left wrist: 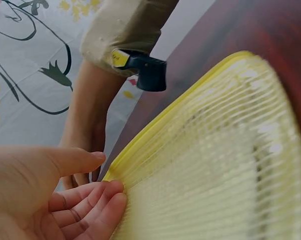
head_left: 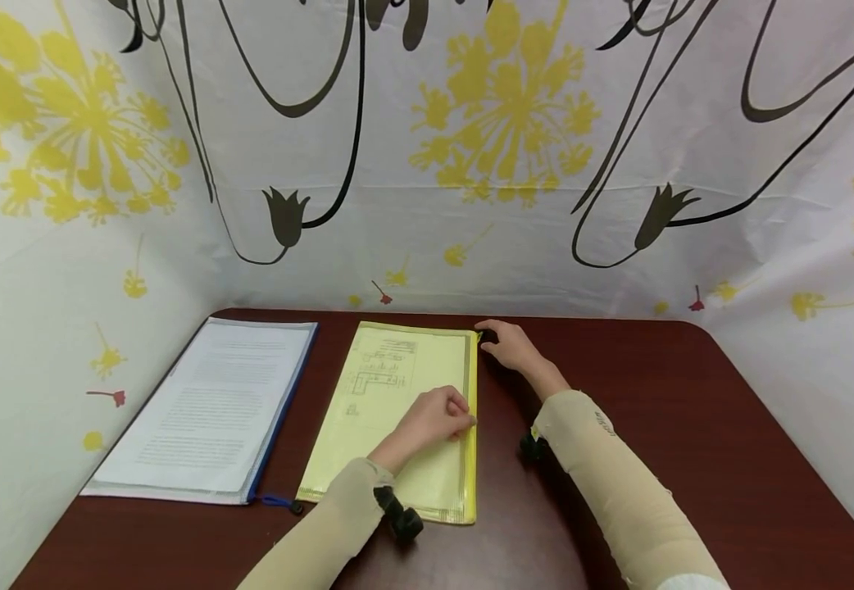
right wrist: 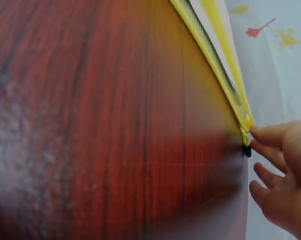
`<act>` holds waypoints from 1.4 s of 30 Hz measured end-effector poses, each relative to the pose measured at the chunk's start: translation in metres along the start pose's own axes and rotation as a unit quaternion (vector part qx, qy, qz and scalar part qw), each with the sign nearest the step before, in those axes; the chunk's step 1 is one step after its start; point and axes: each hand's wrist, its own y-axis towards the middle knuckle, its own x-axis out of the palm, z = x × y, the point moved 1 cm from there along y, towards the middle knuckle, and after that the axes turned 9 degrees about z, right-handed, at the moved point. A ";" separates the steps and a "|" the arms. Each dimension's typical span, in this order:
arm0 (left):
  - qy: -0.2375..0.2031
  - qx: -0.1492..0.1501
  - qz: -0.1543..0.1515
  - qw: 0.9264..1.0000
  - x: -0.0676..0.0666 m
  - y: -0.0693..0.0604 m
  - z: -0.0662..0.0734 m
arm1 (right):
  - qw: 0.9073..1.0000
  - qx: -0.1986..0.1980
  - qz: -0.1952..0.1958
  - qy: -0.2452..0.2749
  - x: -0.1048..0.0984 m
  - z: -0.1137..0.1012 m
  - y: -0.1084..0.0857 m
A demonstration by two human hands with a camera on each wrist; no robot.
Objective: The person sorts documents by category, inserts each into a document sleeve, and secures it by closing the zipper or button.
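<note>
A yellow mesh zipper folder [head_left: 383, 410] with a printed sheet showing through lies flat on the table. My left hand [head_left: 433, 416] is over its right side, with the thumb and curled fingertips [left wrist: 113, 192] at the zipper edge. At the far right corner, the thumb and fingers of my right hand [head_left: 510, 344] pinch the small dark-ended zipper pull [right wrist: 247, 149]. Near that corner the right wrist view shows a gap between the zipper's two sides, with a white paper edge [right wrist: 218, 50] inside.
To the left lies a blue-edged clear folder [head_left: 202, 410] with printed pages and a blue cord [head_left: 275, 501] at its near corner. The dark red wooden table [head_left: 656, 459] meets a patterned fabric [head_left: 412, 238] along its back and sides. Each wrist carries a black camera [head_left: 403, 520].
</note>
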 end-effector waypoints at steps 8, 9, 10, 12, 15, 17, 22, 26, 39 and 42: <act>0.008 0.000 0.014 1.000 -0.009 0.022 0.002 | 0.999 -0.012 0.011 -0.038 -0.003 0.000 0.002; 0.006 -0.003 0.017 1.000 -0.010 0.025 0.001 | 0.999 -0.012 0.011 -0.045 -0.003 0.000 0.002; -0.001 -0.007 0.019 1.000 -0.010 0.029 0.000 | 0.999 -0.010 0.011 -0.050 -0.004 0.001 0.002; -0.018 -0.014 0.023 0.999 -0.010 0.036 -0.002 | 0.998 -0.007 0.013 -0.061 -0.004 0.002 0.001; -0.036 -0.010 0.040 0.998 -0.009 0.047 -0.004 | 0.997 -0.001 0.023 -0.080 -0.002 0.003 -0.002; -0.045 -0.001 0.054 0.998 -0.008 0.054 -0.006 | 0.996 0.001 0.029 -0.087 -0.002 0.004 -0.003; -0.041 0.032 0.099 0.994 -0.006 0.070 -0.008 | 0.996 0.010 0.041 -0.081 -0.001 0.005 -0.003; -0.009 0.062 0.119 0.991 -0.004 0.082 -0.013 | 0.996 0.017 0.039 -0.075 0.000 0.003 -0.006; 0.071 0.068 0.108 0.989 0.006 0.096 -0.024 | 0.997 0.015 0.038 -0.069 -0.009 0.001 -0.020; 0.084 0.071 0.109 0.988 0.007 0.098 -0.023 | 0.997 0.015 0.037 -0.065 -0.012 0.001 -0.023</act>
